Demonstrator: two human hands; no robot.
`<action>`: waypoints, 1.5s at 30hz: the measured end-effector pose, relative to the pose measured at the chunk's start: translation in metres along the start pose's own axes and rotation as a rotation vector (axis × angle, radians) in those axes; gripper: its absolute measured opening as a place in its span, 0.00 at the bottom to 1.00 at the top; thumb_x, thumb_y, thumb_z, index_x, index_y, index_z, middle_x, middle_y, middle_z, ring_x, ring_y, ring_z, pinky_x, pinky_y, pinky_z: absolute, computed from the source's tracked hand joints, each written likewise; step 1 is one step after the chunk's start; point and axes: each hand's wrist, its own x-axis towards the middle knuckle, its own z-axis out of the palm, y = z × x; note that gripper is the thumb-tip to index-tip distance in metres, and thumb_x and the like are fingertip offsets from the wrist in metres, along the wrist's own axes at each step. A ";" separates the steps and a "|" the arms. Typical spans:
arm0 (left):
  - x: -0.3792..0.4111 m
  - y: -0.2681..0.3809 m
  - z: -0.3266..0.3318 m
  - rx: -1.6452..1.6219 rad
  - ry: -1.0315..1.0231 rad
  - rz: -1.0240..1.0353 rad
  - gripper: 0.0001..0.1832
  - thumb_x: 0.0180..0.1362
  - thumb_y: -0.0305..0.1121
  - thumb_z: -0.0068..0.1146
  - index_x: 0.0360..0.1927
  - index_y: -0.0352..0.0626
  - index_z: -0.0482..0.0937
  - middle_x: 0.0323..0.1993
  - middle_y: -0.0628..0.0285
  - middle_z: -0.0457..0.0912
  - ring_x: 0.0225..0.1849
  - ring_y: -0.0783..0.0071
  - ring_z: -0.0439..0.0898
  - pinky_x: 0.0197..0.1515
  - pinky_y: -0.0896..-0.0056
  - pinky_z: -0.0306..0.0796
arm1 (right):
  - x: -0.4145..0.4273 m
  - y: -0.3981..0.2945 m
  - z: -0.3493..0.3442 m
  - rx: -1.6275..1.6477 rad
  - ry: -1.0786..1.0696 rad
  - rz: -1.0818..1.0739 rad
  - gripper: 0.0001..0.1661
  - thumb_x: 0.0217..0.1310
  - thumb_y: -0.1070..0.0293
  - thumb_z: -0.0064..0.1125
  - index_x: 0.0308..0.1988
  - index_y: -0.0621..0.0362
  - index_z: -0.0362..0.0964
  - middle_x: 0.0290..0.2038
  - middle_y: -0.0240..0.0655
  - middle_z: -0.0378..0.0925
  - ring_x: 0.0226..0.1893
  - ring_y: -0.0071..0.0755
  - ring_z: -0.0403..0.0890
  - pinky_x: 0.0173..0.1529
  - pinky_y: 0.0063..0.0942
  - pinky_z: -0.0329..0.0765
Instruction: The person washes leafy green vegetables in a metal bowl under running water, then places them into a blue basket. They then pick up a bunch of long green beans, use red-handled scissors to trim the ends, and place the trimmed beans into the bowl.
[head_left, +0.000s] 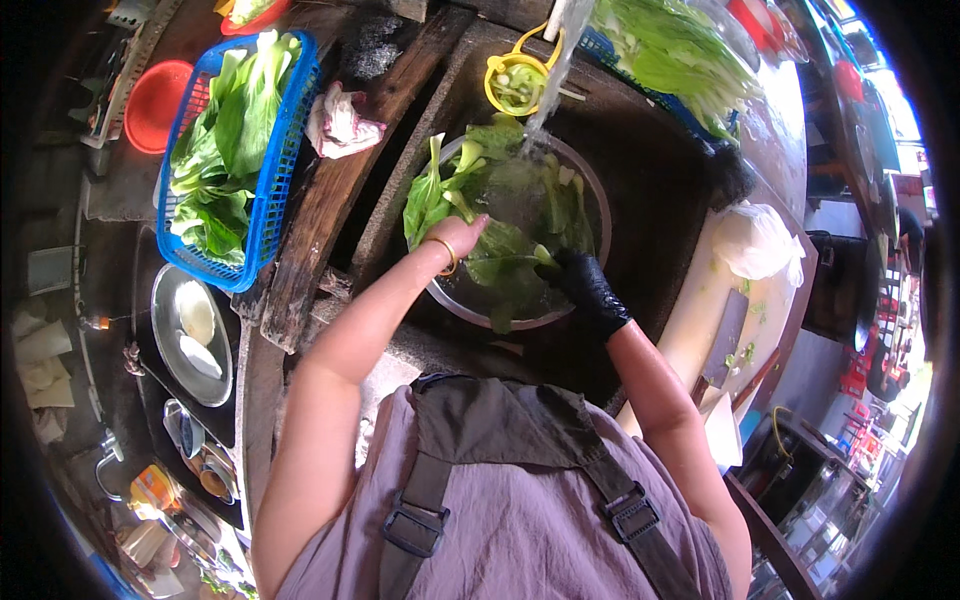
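Observation:
A large round basin (606, 217) of water stands in a dark sink, with leafy greens (499, 259) floating in it. Water (551, 90) streams into its far side. My left hand (459, 236), bare with a bracelet at the wrist, is at the greens on the basin's left; whether it grips a leaf is unclear. My right hand (589, 289), in a black glove, holds the pale stem end of a leafy green (544, 256) over the basin's right side. A yellow strainer (491, 84) with cut pieces in it sits beyond the basin.
A blue plastic basket (259, 225) of leafy greens stands left, beside a red bowl (154, 105) and a crumpled cloth (341, 124) on a wooden beam (330, 202). More greens (667, 52) lie far right. On the right board are a cleaver (726, 337) and a white plastic bag (754, 240).

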 end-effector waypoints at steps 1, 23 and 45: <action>0.019 -0.010 0.020 -0.137 0.176 -0.032 0.31 0.52 0.55 0.40 0.38 0.31 0.73 0.35 0.46 0.76 0.38 0.53 0.75 0.42 0.62 0.65 | -0.001 0.000 0.001 0.105 0.006 0.070 0.21 0.48 0.57 0.55 0.36 0.65 0.71 0.30 0.48 0.75 0.31 0.46 0.76 0.33 0.35 0.70; 0.023 0.012 0.084 -0.889 0.131 0.711 0.19 0.53 0.37 0.50 0.46 0.40 0.65 0.37 0.60 0.76 0.33 0.66 0.76 0.36 0.67 0.68 | 0.045 -0.011 -0.009 0.166 0.092 -0.140 0.18 0.49 0.66 0.52 0.42 0.63 0.68 0.26 0.32 0.74 0.25 0.24 0.72 0.30 0.24 0.69; -0.026 0.015 0.099 -0.026 0.142 0.701 0.22 0.45 0.32 0.55 0.46 0.45 0.69 0.38 0.53 0.72 0.37 0.52 0.72 0.38 0.61 0.68 | 0.070 0.014 0.032 0.570 0.387 0.178 0.23 0.51 0.52 0.50 0.32 0.65 0.72 0.27 0.49 0.75 0.30 0.46 0.75 0.33 0.35 0.69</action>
